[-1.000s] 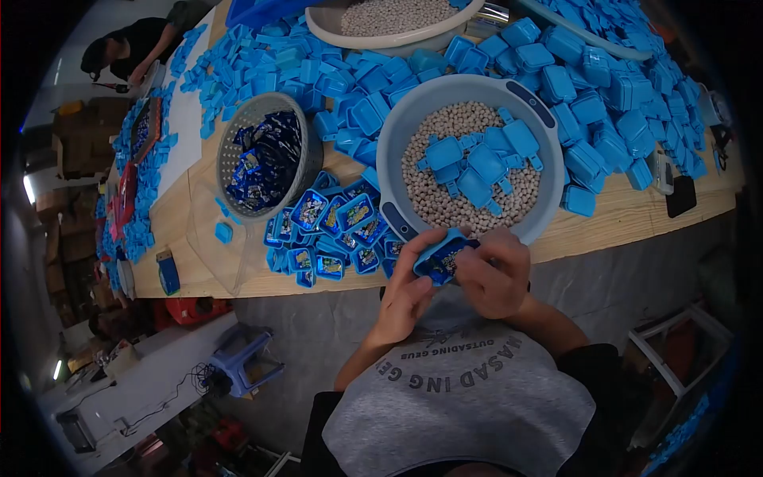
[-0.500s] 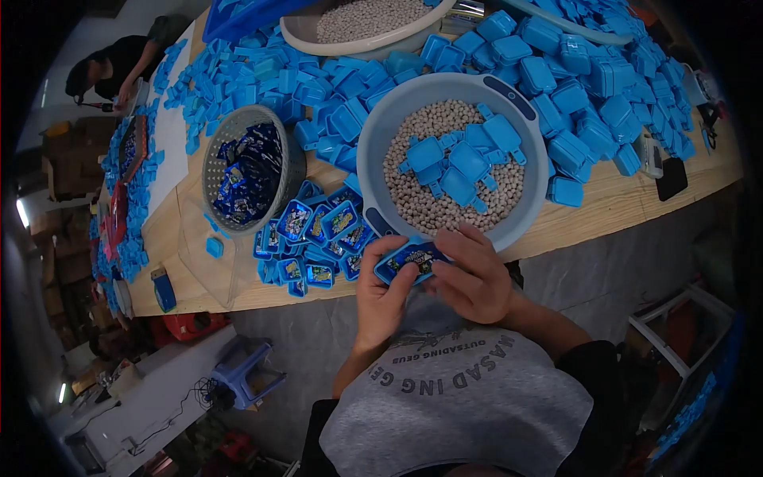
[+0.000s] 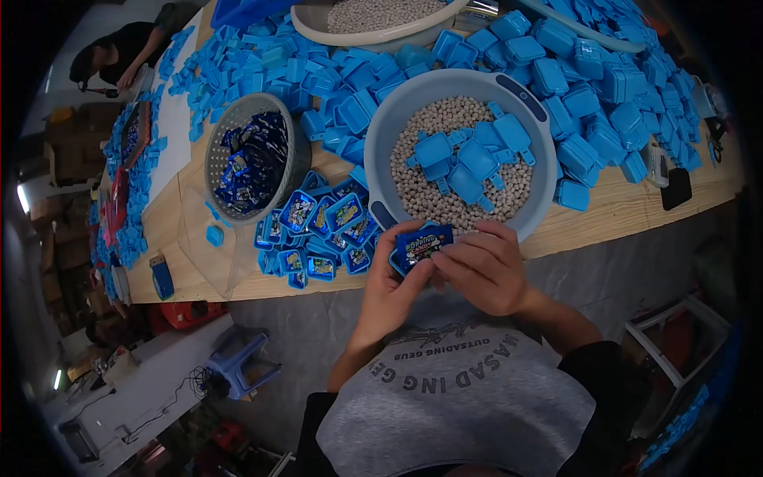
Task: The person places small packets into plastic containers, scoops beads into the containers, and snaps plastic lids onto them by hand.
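My left hand (image 3: pixel 387 294) is wrapped round a small blue plastic box (image 3: pixel 395 261), mostly hidden behind a dark blue popping candy packet (image 3: pixel 423 246). With pinched fingers, my right hand (image 3: pixel 486 274) grips the packet's right side, and the packet lies tilted over the box. Just beyond both hands is a grey-blue basin (image 3: pixel 543 187) of pale round pellets (image 3: pixel 445 115), with several blue lids (image 3: pixel 479 159) on top. Left of my hands, blue boxes holding candy packets (image 3: pixel 343 215) are heaped at the table edge.
A grey perforated basket (image 3: pixel 298 163) of candy packets stands to the left. Piles of blue boxes (image 3: pixel 580 99) cover the table's far side. At the back is another basin (image 3: pixel 397 38) of pellets. A person (image 3: pixel 119 52) works at the far left. A blue stool (image 3: pixel 238 362) stands below.
The candy packet, earlier lying down in the box, is now raised and tilted up in my right fingers. Both hands sit slightly further right in view, and the view has shifted a little.
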Tool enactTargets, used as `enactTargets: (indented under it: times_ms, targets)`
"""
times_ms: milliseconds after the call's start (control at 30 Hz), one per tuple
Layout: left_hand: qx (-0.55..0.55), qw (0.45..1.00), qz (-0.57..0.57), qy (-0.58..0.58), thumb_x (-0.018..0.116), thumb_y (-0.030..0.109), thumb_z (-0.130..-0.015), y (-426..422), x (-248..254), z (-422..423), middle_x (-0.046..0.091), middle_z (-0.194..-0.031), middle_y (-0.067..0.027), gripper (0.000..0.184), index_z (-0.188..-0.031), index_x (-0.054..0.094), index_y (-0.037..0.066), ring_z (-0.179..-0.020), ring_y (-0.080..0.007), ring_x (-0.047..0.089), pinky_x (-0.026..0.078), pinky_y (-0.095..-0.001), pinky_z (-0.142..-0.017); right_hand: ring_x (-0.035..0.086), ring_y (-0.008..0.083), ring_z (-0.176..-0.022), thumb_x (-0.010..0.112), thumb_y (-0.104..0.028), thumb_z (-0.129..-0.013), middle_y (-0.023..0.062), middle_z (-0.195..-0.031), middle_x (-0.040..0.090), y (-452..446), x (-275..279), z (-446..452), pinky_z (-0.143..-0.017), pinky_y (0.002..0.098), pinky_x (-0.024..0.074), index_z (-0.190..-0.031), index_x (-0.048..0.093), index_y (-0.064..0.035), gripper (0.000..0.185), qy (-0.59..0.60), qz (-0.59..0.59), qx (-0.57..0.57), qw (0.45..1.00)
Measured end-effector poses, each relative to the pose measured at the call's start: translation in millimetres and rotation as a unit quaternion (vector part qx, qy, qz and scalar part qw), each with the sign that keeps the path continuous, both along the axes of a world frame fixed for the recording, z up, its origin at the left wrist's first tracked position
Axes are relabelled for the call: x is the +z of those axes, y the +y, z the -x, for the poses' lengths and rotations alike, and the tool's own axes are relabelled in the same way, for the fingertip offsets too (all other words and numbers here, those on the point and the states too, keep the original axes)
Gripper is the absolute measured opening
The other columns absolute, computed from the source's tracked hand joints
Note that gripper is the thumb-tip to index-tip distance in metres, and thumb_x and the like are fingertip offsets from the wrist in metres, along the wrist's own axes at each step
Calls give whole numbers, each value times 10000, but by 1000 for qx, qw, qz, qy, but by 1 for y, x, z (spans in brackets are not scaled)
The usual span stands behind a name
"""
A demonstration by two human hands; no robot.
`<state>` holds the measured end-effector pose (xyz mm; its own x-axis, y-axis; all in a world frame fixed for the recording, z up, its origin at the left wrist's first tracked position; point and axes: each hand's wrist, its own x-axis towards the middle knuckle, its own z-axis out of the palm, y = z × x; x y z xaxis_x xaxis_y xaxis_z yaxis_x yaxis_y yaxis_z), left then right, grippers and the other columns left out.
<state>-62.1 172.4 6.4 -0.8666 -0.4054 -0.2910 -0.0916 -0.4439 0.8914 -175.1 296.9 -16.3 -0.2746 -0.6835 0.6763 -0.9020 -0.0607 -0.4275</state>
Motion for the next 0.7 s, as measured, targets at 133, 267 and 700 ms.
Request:
enactTargets:
  times_ms: [133,267,700]
  targets:
    - [24,987,-136,83,487,65,-888,-3,-12,-4,554,-1006,-137,358,-1212,338,37,-759,-156,578,490,-276,-636,535,209,-921,702,-128,-662,60,-1008,578,3,1,4,-836,400,405,-1025,597,-62,384,-147,56,65,985]
    - [39,989,-124,65,458,75,-902,-1,-7,-3,549,-998,-129,301,-1186,364,35,-774,-161,575,489,-279,-631,537,232,-945,704,-116,-662,85,-1047,559,-1,8,7,-847,424,396,-1036,591,-65,394,-198,8,48,979]
    - [50,997,-34,37,518,-24,-841,-3,-16,-9,582,-944,-124,354,-1166,386,26,-744,-178,605,507,-269,-582,544,225,-930,644,-124,-740,80,-1022,556,-18,10,22,-819,379,422,-994,607,-89,258,-203,-62,154,965]
